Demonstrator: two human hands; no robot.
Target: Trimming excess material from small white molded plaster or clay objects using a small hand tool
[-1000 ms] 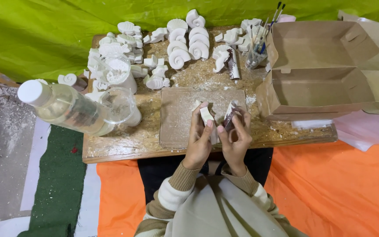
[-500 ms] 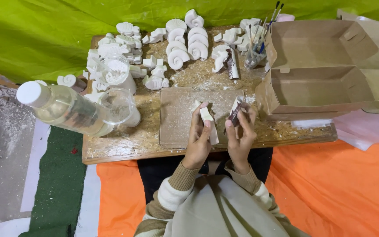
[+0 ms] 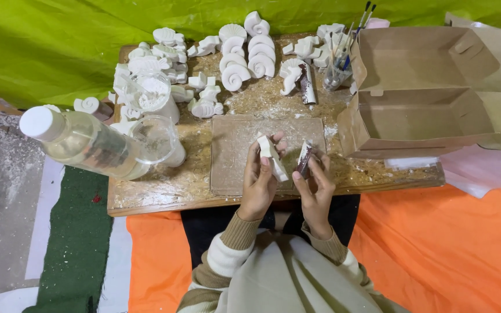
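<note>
Left hand (image 3: 259, 182) closed around a white plaster piece (image 3: 272, 156), held above the desk (image 3: 163, 191). Right hand (image 3: 315, 188) grips a small dark sanding strip (image 3: 304, 157) just beside it.

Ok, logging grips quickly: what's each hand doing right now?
Left hand: closed on a white plaster piece.
Right hand: closed on a small dark sanding strip.

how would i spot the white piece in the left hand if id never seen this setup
Find the low wooden board littered with white dust and rows of white plaster shells. Over its near edge, above a flat cardboard sheet, the left hand holds a small white plaster piece. Unlike the shells, it is off the board, held in the fingers.
</note>
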